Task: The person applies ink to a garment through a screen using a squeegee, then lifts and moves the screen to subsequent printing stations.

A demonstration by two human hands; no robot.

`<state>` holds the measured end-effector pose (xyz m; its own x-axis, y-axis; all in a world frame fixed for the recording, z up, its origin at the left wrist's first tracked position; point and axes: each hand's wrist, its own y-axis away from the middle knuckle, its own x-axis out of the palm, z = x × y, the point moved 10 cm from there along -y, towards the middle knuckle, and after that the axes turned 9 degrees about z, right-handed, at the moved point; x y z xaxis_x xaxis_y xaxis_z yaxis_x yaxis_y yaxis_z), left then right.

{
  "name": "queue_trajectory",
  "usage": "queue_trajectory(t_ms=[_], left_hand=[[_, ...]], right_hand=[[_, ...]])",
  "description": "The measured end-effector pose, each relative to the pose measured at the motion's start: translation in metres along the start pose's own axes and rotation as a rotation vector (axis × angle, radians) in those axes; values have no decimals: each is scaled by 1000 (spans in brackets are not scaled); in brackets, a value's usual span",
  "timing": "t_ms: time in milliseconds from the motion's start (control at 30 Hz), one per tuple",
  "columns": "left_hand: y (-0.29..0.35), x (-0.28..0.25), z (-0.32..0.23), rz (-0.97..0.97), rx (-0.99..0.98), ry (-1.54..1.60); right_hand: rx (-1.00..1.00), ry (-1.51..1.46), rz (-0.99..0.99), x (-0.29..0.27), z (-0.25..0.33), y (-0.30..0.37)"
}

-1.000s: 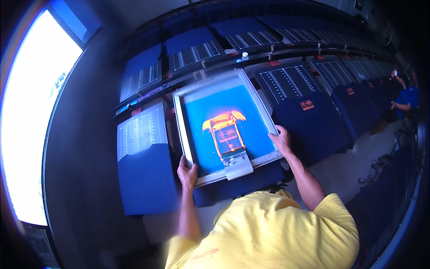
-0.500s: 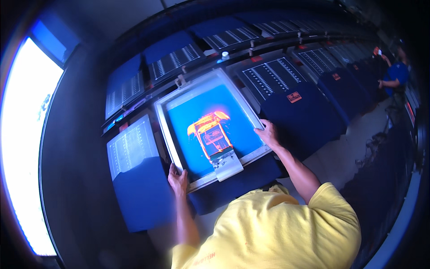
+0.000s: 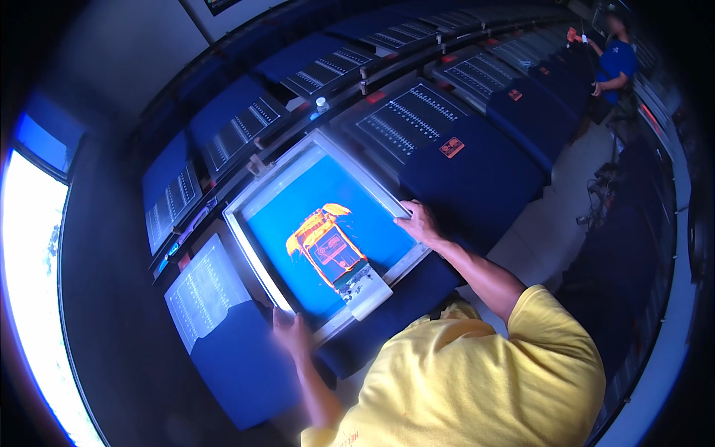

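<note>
A screen printing frame [image 3: 257,270] with a pale rim and blue mesh [image 3: 279,223] lies tilted in front of me. Bright orange ink [image 3: 307,229] is smeared around a small rectangular design in the mesh. Across the near rim rests a pale flat piece [image 3: 366,295] with dark smears; I cannot tell what it is. My left hand [image 3: 293,334], slightly blurred, grips the frame's near left side. On its right side, my right hand [image 3: 418,222] is closed round the rim. What lies beneath the frame is mostly hidden; dark blue cloth shows past its near edge.
Dark blue fabric pieces lie on boards in rows, one to the left [image 3: 242,365] and one to the right [image 3: 469,179] with an orange print [image 3: 451,147]. A small white-capped bottle [image 3: 321,105] stands behind the frame. A person in a blue shirt [image 3: 617,67] stands far right.
The whole view has shifted and turned, so the frame sits lower and further left in the picture. Both hands keep their places on its sides.
</note>
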<state>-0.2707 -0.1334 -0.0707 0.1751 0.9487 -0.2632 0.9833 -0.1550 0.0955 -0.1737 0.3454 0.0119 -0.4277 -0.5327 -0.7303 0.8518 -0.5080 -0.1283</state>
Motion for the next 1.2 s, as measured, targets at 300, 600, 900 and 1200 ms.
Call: queue_trajectory(t_ms=[300, 600, 900, 1200], left_hand=[[8, 0, 7, 14, 36, 70], [29, 11, -11, 3, 34, 2], [23, 73, -52, -41, 8, 38], [18, 85, -21, 1, 52, 98]], right_hand=[[-16, 50, 19, 14, -4, 6], [16, 41, -19, 2, -15, 15], [-178, -7, -201, -63, -30, -6], [-352, -76, -291, -75, -17, 9]])
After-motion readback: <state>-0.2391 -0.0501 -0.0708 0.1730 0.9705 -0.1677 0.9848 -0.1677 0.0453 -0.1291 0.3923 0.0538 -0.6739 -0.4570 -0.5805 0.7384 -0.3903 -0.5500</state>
